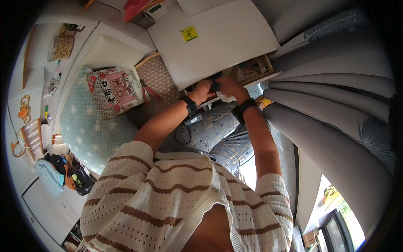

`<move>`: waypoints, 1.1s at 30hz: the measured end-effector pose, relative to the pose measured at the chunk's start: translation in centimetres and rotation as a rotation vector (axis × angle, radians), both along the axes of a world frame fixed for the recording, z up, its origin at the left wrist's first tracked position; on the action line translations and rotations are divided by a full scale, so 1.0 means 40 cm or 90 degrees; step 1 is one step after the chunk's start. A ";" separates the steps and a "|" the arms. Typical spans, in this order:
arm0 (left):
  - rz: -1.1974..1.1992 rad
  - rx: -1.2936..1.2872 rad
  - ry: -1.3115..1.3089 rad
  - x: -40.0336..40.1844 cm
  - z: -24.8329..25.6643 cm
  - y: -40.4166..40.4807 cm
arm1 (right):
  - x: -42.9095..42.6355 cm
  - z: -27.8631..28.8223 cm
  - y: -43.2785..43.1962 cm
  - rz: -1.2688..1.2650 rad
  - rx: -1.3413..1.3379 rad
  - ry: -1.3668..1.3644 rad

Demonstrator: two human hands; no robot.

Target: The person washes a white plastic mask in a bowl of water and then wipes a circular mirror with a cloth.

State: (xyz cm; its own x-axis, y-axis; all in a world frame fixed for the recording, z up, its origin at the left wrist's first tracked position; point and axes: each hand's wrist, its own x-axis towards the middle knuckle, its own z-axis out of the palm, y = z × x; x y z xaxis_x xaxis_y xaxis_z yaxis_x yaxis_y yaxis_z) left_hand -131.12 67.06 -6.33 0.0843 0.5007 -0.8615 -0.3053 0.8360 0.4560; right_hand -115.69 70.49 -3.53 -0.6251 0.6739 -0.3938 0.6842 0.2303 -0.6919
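My left hand (203,90) and my right hand (232,87) meet over a pulled-out drawer (263,77) at the front of a white table. Between their fingers is a small dark item (215,85), gripped from both sides; its exact kind cannot be made out. Under my right palm hangs a crumpled white tissue or cloth (226,97). Small things, among them a little roll (264,68), lie at the drawer's right end. The drawer's left part is mostly hidden by my hands. Each wrist wears a black band.
The white tabletop (217,41) bears a yellow sticker (189,34). To the left, red-handled pliers (148,89) lie beside a printed bag (118,89) on a padded seat. Grey curtains (327,91) hang close on the right. A small device with a cable (193,119) rests by my lap.
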 end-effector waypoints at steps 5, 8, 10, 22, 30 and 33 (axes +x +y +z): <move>0.021 -0.076 0.002 -0.027 0.129 -0.012 | -0.055 0.027 0.012 0.059 0.006 -0.158; -0.117 -0.073 0.056 -0.045 0.133 -0.016 | -0.026 0.031 0.034 0.079 0.059 -0.241; -0.111 -0.002 0.034 -0.070 0.157 -0.013 | -0.009 0.041 0.036 0.106 0.065 -0.205; -0.342 0.375 0.855 -0.135 0.235 0.254 | -0.152 0.192 0.170 -0.227 0.131 0.050; -0.312 0.393 0.951 -0.166 0.180 0.328 | -0.087 0.162 0.139 -0.283 0.038 0.112; -0.344 0.424 0.970 -0.171 0.175 0.298 | -0.065 0.146 0.119 -0.331 0.020 0.111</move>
State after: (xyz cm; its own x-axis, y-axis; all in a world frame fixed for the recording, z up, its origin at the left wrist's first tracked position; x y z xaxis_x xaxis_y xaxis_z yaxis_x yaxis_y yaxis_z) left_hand -137.96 78.98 0.69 -0.2728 0.9621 0.0004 0.9106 0.2580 0.3228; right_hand -118.31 75.27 2.32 -0.2609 0.9211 -0.2891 0.5891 -0.0854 -0.8035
